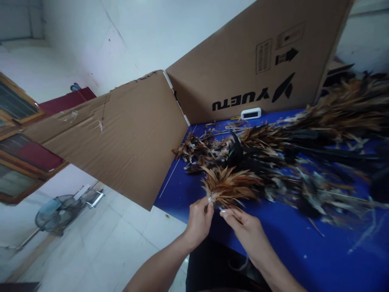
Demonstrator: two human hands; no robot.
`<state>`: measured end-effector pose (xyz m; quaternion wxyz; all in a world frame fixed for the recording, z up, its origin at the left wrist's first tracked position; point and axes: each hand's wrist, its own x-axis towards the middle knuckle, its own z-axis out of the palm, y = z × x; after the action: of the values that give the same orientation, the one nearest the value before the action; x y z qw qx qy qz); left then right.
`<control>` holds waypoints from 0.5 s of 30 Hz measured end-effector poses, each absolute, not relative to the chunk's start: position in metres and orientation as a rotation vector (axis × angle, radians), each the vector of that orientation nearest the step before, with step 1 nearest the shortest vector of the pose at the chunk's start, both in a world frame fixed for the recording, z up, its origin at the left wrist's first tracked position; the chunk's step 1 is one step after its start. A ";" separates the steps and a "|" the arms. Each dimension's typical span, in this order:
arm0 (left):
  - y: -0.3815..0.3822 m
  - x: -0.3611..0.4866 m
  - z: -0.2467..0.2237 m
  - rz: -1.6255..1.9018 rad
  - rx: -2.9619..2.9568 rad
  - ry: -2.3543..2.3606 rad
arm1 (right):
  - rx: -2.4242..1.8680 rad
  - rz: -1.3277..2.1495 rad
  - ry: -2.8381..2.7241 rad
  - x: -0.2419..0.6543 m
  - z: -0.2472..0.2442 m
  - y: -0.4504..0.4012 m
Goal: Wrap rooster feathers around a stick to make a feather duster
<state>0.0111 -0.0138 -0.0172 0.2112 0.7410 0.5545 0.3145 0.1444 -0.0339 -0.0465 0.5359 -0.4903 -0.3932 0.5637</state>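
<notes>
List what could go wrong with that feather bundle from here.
1. The left hand pinches the brown feather bundle only at its quill ends, so feathers might slip out or fan apart.
2. The bundle sits close to the loose feather pile on the blue table; strays may tangle in.
3. The right hand works near the table edge, so dropped feathers could fall to the floor.

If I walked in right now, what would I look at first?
Probably the big heap of brown and black feathers spread over the blue table. At its near edge, the left hand and right hand pinch a fan-shaped bunch of rusty feathers. Behind stands a tall cardboard wall printed upside down.
</notes>
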 end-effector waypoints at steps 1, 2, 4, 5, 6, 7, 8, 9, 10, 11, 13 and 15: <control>-0.014 0.010 -0.018 0.869 2.096 1.547 | -1.227 1.286 -1.024 0.146 -0.049 -0.037; -0.014 0.009 -0.019 0.857 2.139 1.560 | -1.294 1.224 -1.124 0.149 -0.050 -0.041; -0.013 0.005 -0.020 0.800 2.240 1.615 | -1.402 1.070 -1.332 0.155 -0.050 -0.052; -0.013 0.003 -0.021 0.744 2.296 1.658 | -1.418 0.983 -1.428 0.159 -0.048 -0.057; -0.012 0.001 -0.022 0.668 2.358 1.714 | -1.408 0.884 -1.509 0.163 -0.045 -0.062; -0.011 -0.001 -0.022 0.579 2.428 1.785 | -1.378 0.777 -1.579 0.167 -0.042 -0.067; -0.011 -0.004 -0.022 0.480 2.509 1.851 | -1.338 0.662 -1.643 0.172 -0.038 -0.070; -0.010 -0.007 -0.021 0.377 2.602 1.899 | -1.295 0.542 -1.704 0.178 -0.035 -0.072; -0.010 -0.010 -0.019 0.275 2.710 1.924 | -1.254 0.421 -1.761 0.184 -0.031 -0.072; -0.011 -0.013 -0.016 0.173 2.830 1.923 | -1.216 0.304 -1.811 0.191 -0.027 -0.072; -0.014 -0.020 -0.008 -0.032 3.068 1.837 | -1.148 0.117 -1.891 0.205 -0.018 -0.070; -0.020 -0.025 0.004 -0.229 3.253 1.685 | -1.096 0.005 -1.927 0.218 -0.010 -0.065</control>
<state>-0.0253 -0.0202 0.0044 -0.2615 0.8554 0.4431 -0.0602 0.2177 -0.0651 -0.0097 0.4459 -0.4424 -0.7781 0.0021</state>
